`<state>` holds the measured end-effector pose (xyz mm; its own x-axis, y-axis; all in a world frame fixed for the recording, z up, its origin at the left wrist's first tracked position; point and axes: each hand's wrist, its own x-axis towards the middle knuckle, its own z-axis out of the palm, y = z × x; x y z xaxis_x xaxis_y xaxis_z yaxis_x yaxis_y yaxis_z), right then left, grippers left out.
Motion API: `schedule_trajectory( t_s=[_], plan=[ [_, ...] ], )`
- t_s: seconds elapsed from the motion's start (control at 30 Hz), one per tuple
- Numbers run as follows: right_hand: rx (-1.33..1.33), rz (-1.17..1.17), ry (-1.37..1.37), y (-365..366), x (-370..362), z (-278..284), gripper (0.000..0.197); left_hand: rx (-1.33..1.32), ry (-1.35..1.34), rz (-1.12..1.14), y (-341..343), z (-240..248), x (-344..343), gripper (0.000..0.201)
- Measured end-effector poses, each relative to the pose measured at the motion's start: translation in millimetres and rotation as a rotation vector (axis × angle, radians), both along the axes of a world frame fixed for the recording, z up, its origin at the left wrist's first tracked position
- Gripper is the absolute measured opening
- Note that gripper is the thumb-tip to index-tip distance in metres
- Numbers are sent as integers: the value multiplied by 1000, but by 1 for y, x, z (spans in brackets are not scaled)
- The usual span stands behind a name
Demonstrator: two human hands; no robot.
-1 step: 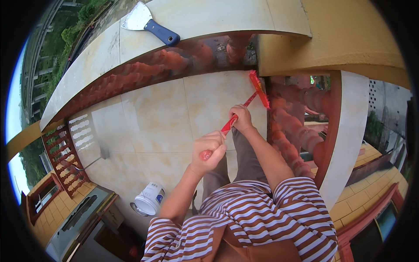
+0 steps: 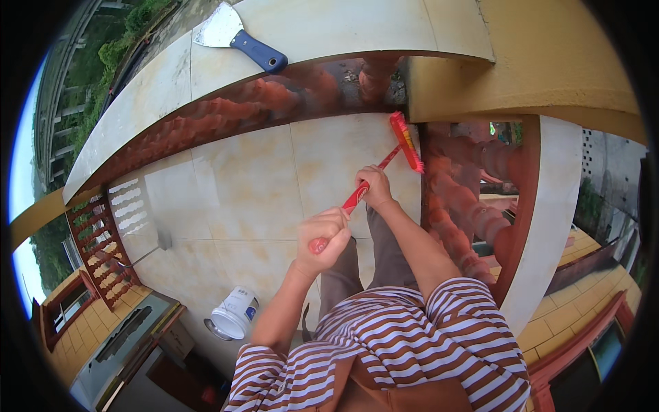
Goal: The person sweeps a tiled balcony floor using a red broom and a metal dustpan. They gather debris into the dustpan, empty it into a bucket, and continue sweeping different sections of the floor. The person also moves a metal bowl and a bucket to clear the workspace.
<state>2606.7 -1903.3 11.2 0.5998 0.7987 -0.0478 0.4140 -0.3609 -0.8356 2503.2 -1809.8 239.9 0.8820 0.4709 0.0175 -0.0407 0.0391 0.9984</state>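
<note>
A red broom [image 2: 406,142] with a bristled head reaches from my hands to the far right corner of the tiled floor. Its head is down by the foot of the red balusters. My left hand [image 2: 322,237] is wrapped round the top end of the handle, whose rounded tip shows beside the thumb. Lower down the stick, my right hand [image 2: 373,185] grips it with closed fingers. On the pale ledge beyond lies a scraper [image 2: 258,51] with a blue handle and a broad metal blade.
Red balusters [image 2: 473,199] line the right and far sides under a pale ledge [image 2: 329,27]. A yellow pillar [image 2: 522,62] stands at the corner. Left of my legs a white bucket [image 2: 233,312] lies tilted on the floor. A long-handled tool [image 2: 163,239] rests farther left.
The broom and both hands have shifted slightly to the left. I keep the same grip on the handle.
</note>
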Motion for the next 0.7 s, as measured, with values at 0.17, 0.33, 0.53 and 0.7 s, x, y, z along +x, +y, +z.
schedule_trajectory(
  t_s=[0.17,0.33,0.53,0.7],
  plan=[
    [259,96,127,109,-77,-14,20,249,133,125,47,5,-39,29],
    [366,248,425,150,-114,27,12,577,224,74,41,39,-38,31],
    [187,138,57,66,-95,82,13,252,-73,44,23,63,-89,29],
    [-98,52,-88,8,-105,15,18,-35,-105,-52,27,-30,-131,31]
  ],
)
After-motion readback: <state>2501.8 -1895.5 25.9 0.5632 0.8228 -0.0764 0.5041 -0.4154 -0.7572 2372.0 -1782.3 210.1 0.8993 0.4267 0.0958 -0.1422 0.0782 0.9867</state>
